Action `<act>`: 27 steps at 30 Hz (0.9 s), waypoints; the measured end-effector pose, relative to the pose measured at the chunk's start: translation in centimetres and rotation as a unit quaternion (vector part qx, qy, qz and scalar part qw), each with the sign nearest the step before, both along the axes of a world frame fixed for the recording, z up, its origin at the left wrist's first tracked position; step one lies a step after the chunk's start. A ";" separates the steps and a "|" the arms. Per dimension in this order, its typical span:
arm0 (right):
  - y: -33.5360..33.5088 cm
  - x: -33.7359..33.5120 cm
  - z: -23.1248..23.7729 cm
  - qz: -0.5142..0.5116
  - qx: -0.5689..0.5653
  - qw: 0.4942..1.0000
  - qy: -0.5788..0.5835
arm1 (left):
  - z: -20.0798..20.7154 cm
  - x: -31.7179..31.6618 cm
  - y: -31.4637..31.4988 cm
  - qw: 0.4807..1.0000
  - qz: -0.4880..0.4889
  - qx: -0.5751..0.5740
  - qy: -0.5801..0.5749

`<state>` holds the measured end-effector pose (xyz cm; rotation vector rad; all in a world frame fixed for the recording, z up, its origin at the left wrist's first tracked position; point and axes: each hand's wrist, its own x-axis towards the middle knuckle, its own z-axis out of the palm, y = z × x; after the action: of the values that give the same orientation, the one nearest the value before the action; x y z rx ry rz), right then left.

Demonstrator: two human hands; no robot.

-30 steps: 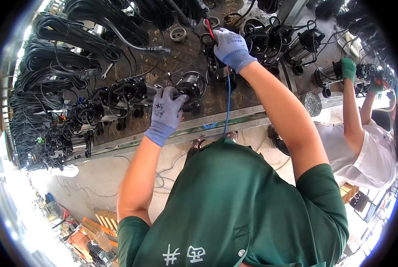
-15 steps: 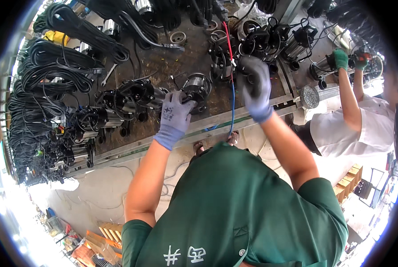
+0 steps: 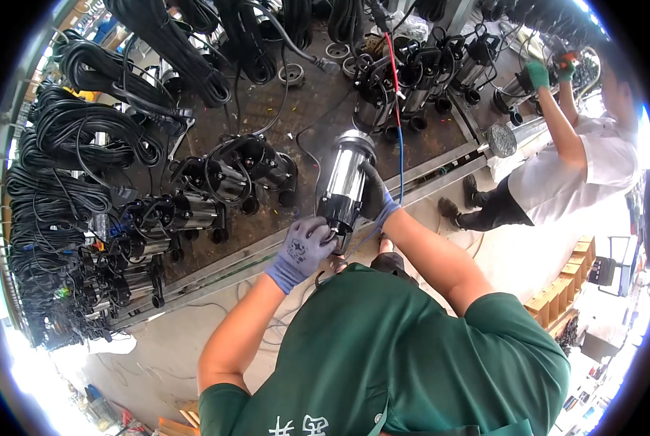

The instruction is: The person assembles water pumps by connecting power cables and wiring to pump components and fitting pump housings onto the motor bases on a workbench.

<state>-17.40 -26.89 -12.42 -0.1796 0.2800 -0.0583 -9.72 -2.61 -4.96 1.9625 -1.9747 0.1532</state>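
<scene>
A submersible pump [image 3: 345, 174] with a shiny steel cylinder and black ends is tilted over the front edge of the bench, its black end toward me. My left hand [image 3: 305, 251], in a grey glove, has its fingers closed around the black near end. On the right side of the cylinder, my gloved right hand [image 3: 374, 192] is wrapped round the body; the pump hides part of its fingers. Just right of the pump hangs a red and blue cord [image 3: 396, 91]. More steel and black pumps [image 3: 270, 166] stand to the left.
Coiled black cables [image 3: 96, 138] heap up on the left and far side. A wrench [image 3: 180, 139] and a metal ring [image 3: 291, 74] lie on the dark bench [image 3: 267, 116]. At the right, a co-worker in green gloves [image 3: 537, 75] handles another pump. A round speckled disc [image 3: 501, 139] sits by the bench edge.
The pump under my left hand has been tipped toward me at the bench edge. My right hand has come down from beside the hanging cord onto its cylinder. The view has shifted.
</scene>
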 end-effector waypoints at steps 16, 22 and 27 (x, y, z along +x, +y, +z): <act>3.7 -14.3 4.7 -0.171 -0.640 0.721 0.202 | -12.6 -1.5 -0.4 0.995 -0.065 0.072 -0.021; 1.7 -17.0 5.5 -0.241 -0.681 0.634 0.275 | -12.3 -2.5 -8.5 0.993 -0.071 0.091 -0.039; 1.0 -16.1 7.0 -0.320 -0.662 0.637 0.233 | -10.4 -2.0 -10.9 0.993 -0.086 0.083 -0.023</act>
<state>-33.53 -25.93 -5.39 -1.6046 0.7832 -0.9679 -11.76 -13.50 -15.36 1.8897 -2.2403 -0.0094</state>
